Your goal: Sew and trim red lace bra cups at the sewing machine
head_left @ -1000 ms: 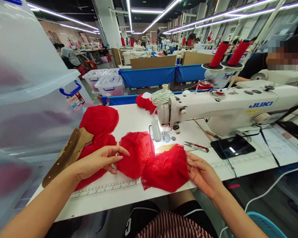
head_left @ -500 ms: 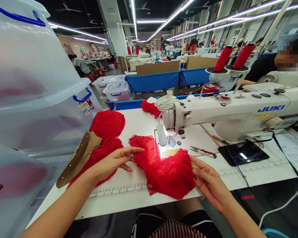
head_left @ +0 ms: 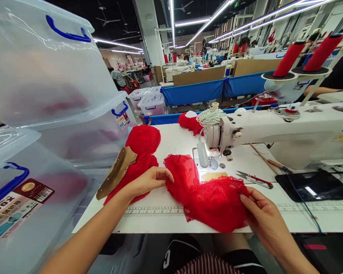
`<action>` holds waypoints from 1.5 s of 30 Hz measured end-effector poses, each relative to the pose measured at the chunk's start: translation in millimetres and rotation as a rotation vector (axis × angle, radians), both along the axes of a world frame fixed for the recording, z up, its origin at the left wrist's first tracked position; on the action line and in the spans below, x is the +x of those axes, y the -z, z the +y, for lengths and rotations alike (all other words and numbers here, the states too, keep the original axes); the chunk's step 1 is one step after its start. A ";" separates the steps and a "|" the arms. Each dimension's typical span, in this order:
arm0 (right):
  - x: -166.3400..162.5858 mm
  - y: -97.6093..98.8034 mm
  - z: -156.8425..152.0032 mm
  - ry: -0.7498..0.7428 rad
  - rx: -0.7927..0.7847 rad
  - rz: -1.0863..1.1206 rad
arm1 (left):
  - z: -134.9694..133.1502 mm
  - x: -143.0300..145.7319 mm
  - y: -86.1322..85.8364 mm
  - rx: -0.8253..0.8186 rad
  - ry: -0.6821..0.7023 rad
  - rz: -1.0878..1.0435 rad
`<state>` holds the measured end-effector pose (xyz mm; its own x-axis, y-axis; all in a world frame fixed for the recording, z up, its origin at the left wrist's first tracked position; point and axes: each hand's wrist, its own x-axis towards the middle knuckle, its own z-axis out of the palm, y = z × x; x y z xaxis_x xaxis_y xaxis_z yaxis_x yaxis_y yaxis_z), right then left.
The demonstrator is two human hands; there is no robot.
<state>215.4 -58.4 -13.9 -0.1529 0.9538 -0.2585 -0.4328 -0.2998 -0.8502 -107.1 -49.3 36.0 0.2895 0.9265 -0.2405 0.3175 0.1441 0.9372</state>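
Big sewing hall, long strip lights overhead and rows of other people's stations way out past both hands. Stacked clear plastic bins [head_left: 45, 95] tower just off the left forearm, and a white sewing machine [head_left: 288, 129] runs across beyond the right hand, needle end closest to the hands. Everything sits on a white table [head_left: 174, 144] with a ruler strip along the near edge. The red lace piece [head_left: 205, 190] lies flat between the hands, its long axis going side to side and slanting from far-left to near-right, just this side of the needle. The left hand [head_left: 148, 180] pinches its left edge and the right hand [head_left: 263, 217] grips its right edge, so neither is nearer. A red fabric pile [head_left: 141, 146] with a brown cardboard template [head_left: 117, 171] sits beyond the left hand, and small scissors [head_left: 254, 179] beyond the right.
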 end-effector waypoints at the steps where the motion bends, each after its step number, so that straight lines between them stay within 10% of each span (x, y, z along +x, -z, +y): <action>1: 1.1 0.9 -0.6 0.003 0.003 -0.010 | 0.0 -0.4 0.4 -0.007 0.001 -0.002; 21: 24.2 4.1 11.4 0.100 -0.001 -0.116 | -1.4 7.0 0.3 0.023 -0.084 0.130; 31: 14.7 -3.8 8.8 0.005 0.158 -0.076 | 0.7 14.6 8.8 0.581 -0.110 0.472; 40: 14.9 -9.3 5.9 -0.045 0.111 -0.007 | -8.8 57.2 -29.7 0.405 -0.174 0.089; 45: 22.6 3.7 23.2 0.182 0.201 -0.294 | 30.7 67.1 -11.4 0.321 -0.109 0.421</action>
<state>238.1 -35.2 -17.6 0.0760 0.9945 -0.0717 -0.1926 -0.0559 -0.9797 -40.1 -18.6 47.4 0.1270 0.9918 -0.0144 0.6742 -0.0757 0.7347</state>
